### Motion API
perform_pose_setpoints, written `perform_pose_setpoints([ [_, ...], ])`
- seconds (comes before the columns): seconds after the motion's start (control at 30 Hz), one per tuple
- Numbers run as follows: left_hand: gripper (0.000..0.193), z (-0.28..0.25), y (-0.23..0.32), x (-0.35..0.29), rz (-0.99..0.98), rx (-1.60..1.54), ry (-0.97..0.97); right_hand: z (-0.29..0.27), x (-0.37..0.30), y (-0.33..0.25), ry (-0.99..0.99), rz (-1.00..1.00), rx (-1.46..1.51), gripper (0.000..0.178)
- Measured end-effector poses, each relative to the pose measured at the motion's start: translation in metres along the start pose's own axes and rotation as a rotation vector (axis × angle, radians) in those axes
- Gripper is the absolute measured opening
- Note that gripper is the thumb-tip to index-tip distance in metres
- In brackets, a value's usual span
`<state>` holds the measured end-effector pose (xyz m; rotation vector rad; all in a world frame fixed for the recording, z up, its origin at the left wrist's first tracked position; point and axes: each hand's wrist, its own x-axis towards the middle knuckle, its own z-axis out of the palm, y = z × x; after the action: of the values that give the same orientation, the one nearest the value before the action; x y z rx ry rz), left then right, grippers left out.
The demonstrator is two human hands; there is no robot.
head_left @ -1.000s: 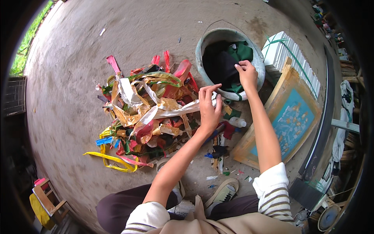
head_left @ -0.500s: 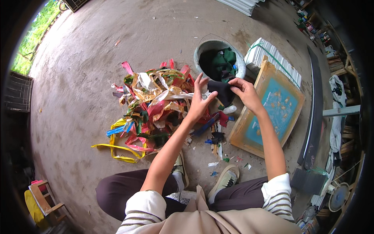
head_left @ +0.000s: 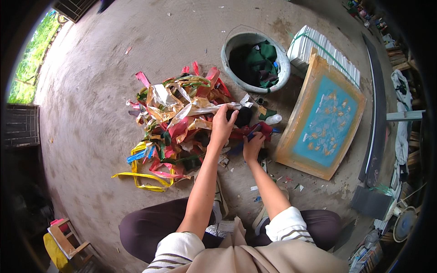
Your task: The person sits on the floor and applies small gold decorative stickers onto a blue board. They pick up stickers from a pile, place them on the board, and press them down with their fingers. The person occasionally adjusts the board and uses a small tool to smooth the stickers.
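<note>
My left hand [head_left: 221,125] is closed at the right edge of a heap of scrap strips [head_left: 177,116], thumb and fingers pinching a piece of black cloth [head_left: 245,117]. A white strip from the heap runs up against these fingers. Lower and to the right, my right hand [head_left: 253,146] closes on a slim dark blue thing [head_left: 256,130], whose kind I cannot make out. Dark red cloth [head_left: 265,130] lies beside it, and a small white bottle [head_left: 273,119] rests just beyond. Green cloth fills part of the pail [head_left: 286,78] farther out.
A wooden-framed screen with a blue panel [head_left: 314,120] leans at the right against a strapped white stack [head_left: 327,50]. A long dark board [head_left: 371,113] lies beyond. Small scraps litter the floor by my shoes. A wooden chair [head_left: 68,241] stands at lower left, a fan [head_left: 403,225] at lower right.
My right hand has left the black cloth near the pail and come down to the dark blue thing. My left hand has gone from spread fingers to a pinch on the black cloth, which is now nearer the heap.
</note>
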<state>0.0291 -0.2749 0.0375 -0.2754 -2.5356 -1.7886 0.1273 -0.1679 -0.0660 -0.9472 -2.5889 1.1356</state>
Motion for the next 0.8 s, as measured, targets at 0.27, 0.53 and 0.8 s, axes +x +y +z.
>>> perform_pose_setpoints([
  [0.27,0.013,0.025,-0.023,0.004,0.085,0.058,0.170,0.001,-0.011,-0.022,0.256,0.109,0.016,0.060],
  [0.53,0.016,0.030,0.030,0.006,0.079,-0.141,0.245,-0.095,0.004,-0.068,0.067,0.338,0.831,0.034],
  [0.8,0.027,0.000,0.180,0.034,0.411,-0.339,-0.200,-0.260,0.053,-0.137,-0.039,-0.096,0.872,0.027],
])
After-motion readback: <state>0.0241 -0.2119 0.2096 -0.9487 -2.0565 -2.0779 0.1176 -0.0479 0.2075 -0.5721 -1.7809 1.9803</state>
